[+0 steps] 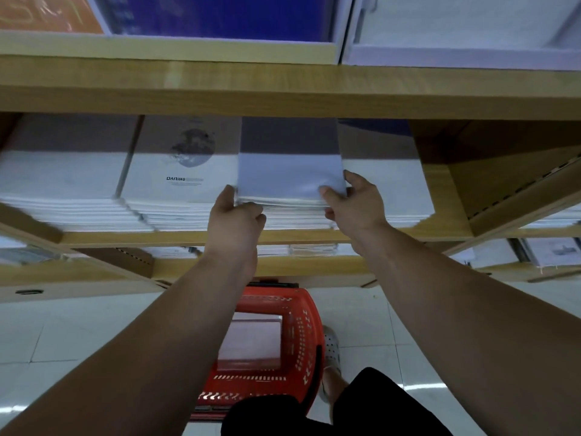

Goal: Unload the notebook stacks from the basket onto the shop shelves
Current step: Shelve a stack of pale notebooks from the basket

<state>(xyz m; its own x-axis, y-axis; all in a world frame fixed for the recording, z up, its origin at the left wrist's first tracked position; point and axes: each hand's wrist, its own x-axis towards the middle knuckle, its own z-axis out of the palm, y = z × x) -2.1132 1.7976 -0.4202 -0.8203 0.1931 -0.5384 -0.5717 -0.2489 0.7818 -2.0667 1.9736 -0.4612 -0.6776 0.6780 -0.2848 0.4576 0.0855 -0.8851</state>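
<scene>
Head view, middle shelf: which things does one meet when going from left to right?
Plain white stack, DARING stack, left hand, pale blue stack gripped by both hands, right hand, white stack on the right, wooden side panel.

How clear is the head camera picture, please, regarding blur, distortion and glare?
Head view: the wide lens bows the shelf board; the notebook stack between the left hand and right hand is slightly blurred; the shelf board shadows the covers' far halves; faint glare streaks the floor beside the basket.
</scene>
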